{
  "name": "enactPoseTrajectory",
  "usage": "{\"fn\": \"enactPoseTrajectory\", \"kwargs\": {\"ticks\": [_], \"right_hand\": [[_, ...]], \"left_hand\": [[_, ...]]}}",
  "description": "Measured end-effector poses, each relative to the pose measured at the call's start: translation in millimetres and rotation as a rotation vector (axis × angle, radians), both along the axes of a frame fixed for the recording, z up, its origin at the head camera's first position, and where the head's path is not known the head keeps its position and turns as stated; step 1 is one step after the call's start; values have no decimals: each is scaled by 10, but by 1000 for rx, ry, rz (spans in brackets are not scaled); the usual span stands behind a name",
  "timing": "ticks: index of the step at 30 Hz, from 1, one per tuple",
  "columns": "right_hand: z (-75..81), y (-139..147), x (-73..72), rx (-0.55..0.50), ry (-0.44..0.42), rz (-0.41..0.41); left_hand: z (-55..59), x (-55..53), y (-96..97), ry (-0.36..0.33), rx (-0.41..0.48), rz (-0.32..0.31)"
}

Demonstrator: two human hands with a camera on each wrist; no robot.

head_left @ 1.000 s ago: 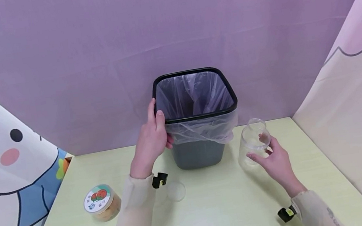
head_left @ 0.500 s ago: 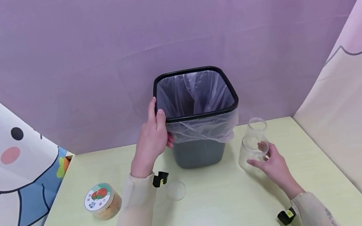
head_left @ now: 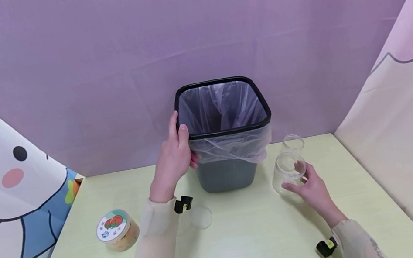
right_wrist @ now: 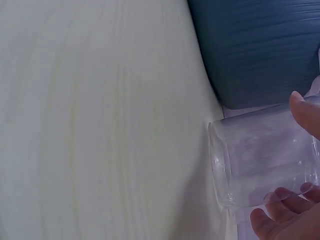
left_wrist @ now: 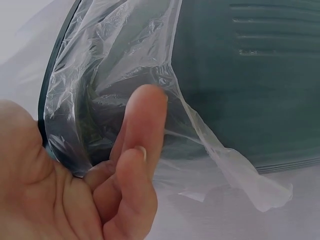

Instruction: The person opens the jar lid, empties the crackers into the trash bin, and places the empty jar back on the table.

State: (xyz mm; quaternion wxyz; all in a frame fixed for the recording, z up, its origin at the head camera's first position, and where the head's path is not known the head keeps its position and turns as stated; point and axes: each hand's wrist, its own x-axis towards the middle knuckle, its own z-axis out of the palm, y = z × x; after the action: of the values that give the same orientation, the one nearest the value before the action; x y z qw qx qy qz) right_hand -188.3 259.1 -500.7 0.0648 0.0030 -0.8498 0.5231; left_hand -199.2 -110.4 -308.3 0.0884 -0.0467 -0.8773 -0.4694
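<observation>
A grey trash can (head_left: 227, 177) with a black rim stands at the back of the table, lined with a clear plastic bag (head_left: 228, 145) folded over its rim. My left hand (head_left: 173, 160) grips its front left corner. In the left wrist view, bent fingers (left_wrist: 145, 120) lie against the bag on the can's side. To the right of the can, my right hand (head_left: 314, 191) holds an uncovered clear jar (head_left: 282, 178) upright, thumb on one side and fingers on the other. In the right wrist view the jar's base (right_wrist: 217, 160) is right at the tabletop.
Another clear jar (head_left: 292, 142) stands just behind the held one. A clear round lid (head_left: 202, 218) lies near my left wrist. On the left of the table (head_left: 247, 246) sits a tub (head_left: 117, 230) with a printed lid. Purple cloth (head_left: 194, 38) hangs behind.
My right hand has lowered the clear jar a little and drawn it toward me, away from the jar behind; over the last half second it is nearly still. The left hand keeps its place.
</observation>
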Motion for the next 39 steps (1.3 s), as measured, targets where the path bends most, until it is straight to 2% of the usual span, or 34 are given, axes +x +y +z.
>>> {"fn": "enactPoseTrajectory", "kwargs": {"ticks": [9,17,24,33,39], "right_hand": [[48,-16,36,-9,2,15],[43,33,88,-10,0,29],[20,85,197,-14,-16,26],[41,101,370,33,-48,-48],[80,44,519,76,-95,-76]], "left_hand": [[-17,-10,-29,19,-13,27],[-130,36,-56,86,-16,78],[-231,179,-117,127,-18,116],[-394,389,-296,226,-42,170],[-499,552,-431,254,-103,223]]}}
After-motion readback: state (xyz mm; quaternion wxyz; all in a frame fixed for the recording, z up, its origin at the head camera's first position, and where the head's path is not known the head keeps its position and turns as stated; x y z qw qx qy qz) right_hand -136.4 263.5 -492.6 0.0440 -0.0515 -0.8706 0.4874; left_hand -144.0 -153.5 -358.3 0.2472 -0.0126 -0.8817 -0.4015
